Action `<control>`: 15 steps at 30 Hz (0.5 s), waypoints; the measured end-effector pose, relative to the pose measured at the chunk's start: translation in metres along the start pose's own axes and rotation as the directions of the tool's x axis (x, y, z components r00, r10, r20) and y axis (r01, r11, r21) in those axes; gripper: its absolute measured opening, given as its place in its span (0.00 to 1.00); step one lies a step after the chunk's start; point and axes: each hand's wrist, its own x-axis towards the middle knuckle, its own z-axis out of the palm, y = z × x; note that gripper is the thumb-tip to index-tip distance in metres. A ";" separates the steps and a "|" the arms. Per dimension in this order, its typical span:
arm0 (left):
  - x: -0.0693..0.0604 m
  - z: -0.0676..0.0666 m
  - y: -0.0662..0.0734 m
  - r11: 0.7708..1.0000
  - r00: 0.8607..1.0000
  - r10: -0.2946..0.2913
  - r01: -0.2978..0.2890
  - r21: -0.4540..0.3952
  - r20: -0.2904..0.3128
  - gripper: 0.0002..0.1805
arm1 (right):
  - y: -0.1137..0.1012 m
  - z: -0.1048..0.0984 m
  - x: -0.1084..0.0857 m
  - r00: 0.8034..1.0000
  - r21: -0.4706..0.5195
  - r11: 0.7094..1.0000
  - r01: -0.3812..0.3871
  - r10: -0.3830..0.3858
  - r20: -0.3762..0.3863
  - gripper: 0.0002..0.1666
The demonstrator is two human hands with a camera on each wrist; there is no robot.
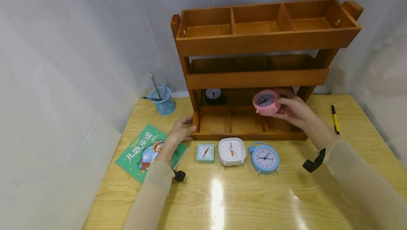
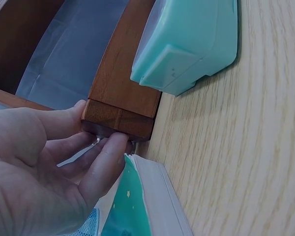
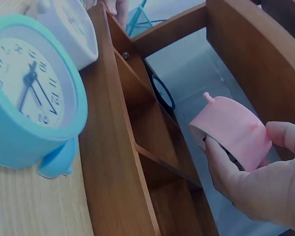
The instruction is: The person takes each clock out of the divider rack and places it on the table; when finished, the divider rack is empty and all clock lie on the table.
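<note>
My right hand (image 1: 294,110) holds a round pink alarm clock (image 1: 266,102) by its side, thumb and fingers around the casing, above the bottom tier of a brown wooden shelf rack (image 1: 254,80). In the right wrist view the pink clock (image 3: 231,129) is tilted, its small feet showing. At the rack's lower left corner, my left hand (image 1: 181,130) grips the wooden end with thumb and fingers, as the left wrist view also shows. A black round clock (image 1: 213,95) sits at the back left of the bottom tier.
Before the rack stand a teal square clock (image 1: 205,153), a white clock (image 1: 232,151) and a blue alarm clock (image 1: 265,158). A green book (image 1: 143,152) lies under my left forearm. Behind it is a blue pen cup (image 1: 165,104); a yellow-black pen (image 1: 335,119) lies at right.
</note>
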 end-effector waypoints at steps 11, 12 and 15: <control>0.000 -0.001 0.001 1.000 1.000 -0.008 0.008 -0.003 0.016 0.33 | 0.004 -0.001 -0.021 0.998 0.001 0.999 -0.037 0.037 0.041 0.41; 0.000 -0.001 0.001 1.000 1.000 -0.008 0.008 -0.004 0.018 0.33 | 0.005 -0.001 -0.023 0.999 0.002 0.999 -0.035 0.035 0.042 0.40; 0.000 -0.001 0.001 1.000 1.000 -0.007 0.007 -0.004 0.016 0.33 | 0.007 -0.003 -0.029 0.998 0.011 1.000 -0.022 0.021 0.057 0.33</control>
